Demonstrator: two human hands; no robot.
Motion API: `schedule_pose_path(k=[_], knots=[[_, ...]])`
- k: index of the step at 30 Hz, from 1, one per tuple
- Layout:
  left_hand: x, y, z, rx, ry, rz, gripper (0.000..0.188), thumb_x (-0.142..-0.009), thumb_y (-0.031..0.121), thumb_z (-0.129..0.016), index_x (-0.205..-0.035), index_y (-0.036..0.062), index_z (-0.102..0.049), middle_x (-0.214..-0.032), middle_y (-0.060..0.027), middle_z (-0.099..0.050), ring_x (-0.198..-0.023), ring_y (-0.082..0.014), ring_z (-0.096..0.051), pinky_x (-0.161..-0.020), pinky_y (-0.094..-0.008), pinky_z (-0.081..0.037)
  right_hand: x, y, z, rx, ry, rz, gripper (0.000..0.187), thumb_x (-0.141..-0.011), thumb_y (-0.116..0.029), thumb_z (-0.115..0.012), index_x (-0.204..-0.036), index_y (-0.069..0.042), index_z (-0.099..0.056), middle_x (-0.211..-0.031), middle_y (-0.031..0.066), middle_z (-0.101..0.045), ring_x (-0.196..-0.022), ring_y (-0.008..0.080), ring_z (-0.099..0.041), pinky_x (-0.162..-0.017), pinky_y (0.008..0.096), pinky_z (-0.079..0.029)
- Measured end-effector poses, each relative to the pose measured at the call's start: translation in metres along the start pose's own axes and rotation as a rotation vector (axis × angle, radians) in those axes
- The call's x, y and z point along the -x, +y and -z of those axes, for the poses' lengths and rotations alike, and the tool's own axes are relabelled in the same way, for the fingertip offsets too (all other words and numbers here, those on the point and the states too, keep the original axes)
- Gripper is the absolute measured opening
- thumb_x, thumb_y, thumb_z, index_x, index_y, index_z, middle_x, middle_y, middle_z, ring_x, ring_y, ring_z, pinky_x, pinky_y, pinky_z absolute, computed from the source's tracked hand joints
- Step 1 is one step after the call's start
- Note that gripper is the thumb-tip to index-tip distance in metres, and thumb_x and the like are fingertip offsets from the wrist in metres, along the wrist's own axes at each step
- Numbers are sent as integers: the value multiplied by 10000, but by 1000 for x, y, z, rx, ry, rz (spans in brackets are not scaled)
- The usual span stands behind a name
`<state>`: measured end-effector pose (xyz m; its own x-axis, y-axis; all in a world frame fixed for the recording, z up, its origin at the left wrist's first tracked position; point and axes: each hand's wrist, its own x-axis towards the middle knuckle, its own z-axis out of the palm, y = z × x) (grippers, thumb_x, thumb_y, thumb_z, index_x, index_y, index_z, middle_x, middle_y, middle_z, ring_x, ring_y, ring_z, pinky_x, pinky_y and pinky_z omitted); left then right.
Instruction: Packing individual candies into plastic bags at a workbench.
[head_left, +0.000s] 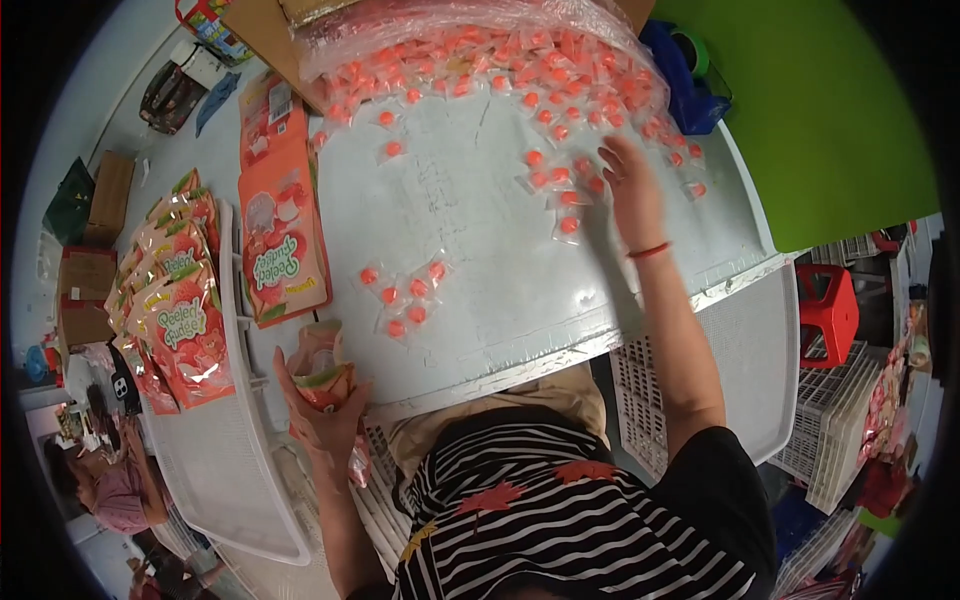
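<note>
At the table's near left edge, my left hand [322,412] is wrapped round an opened candy pouch [325,375], its mouth facing up. What lies inside the pouch cannot be made out. My right hand [632,185] reaches over the table with its fingers apart and slightly bent, holding nothing that I can see. Just left of its fingers lie several loose red candies in clear wrappers [568,198]. A small group of the same candies [408,295] rests nearer me, to the right of the pouch.
A large heap of wrapped candies [500,60] spills from a clear plastic bag at the back. Flat pink pouches [283,235] are stacked on the left. Filled-looking pouches [178,305] lie on a white tray [230,500]. A blue tape dispenser [690,105] stands back right; a red stool [828,312] is beyond.
</note>
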<state>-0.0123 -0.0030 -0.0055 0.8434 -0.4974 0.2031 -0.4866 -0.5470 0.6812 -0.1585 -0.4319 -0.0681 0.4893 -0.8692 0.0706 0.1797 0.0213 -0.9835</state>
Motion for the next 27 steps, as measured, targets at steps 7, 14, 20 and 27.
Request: schedule_pose_path(k=[7, 14, 20, 27], knots=[[-1, 1, 6, 13, 2, 93, 1057, -596, 149, -858, -1451, 56, -244, -1288, -210, -483, -1151, -339, -514, -962, -404, -421, 18, -23, 55, -189, 266, -161, 309, -952, -181, -457, -1180, 22, -505, -1142, 159, -579, -1036, 318, -591, -907, 389, -480], [4, 2, 5, 41, -2, 54, 1037, -623, 132, -846, -1453, 45, -229, -1293, -207, -475, -1163, -327, -507, -974, -400, -415, 96, -2, 15, 1263, -6, 623, 260, -839, -122, -593, -1062, 1, -545, -1141, 200, -511, -1110, 367, -471, -927, 446, -389], [4, 3, 7, 13, -16, 89, 1061, -616, 140, -857, -1456, 46, -215, -1277, -205, -492, -1158, -324, -513, -976, -398, -416, 40, -8, 33, 1436, 136, 631, 315, -868, -102, -569, -1166, -14, -520, -1234, 187, -501, -1189, 367, -450, -1009, 483, -339], [5, 7, 5, 34, 3, 60, 1006, -627, 56, -808, -1453, 60, -234, -1223, -176, -531, -1099, -268, -534, -948, -362, -434, 56, 15, 4, 1352, -193, 607, 244, -878, -84, -513, -1112, -37, -567, -1205, 119, -555, -1216, 326, -455, -1043, 494, -310]])
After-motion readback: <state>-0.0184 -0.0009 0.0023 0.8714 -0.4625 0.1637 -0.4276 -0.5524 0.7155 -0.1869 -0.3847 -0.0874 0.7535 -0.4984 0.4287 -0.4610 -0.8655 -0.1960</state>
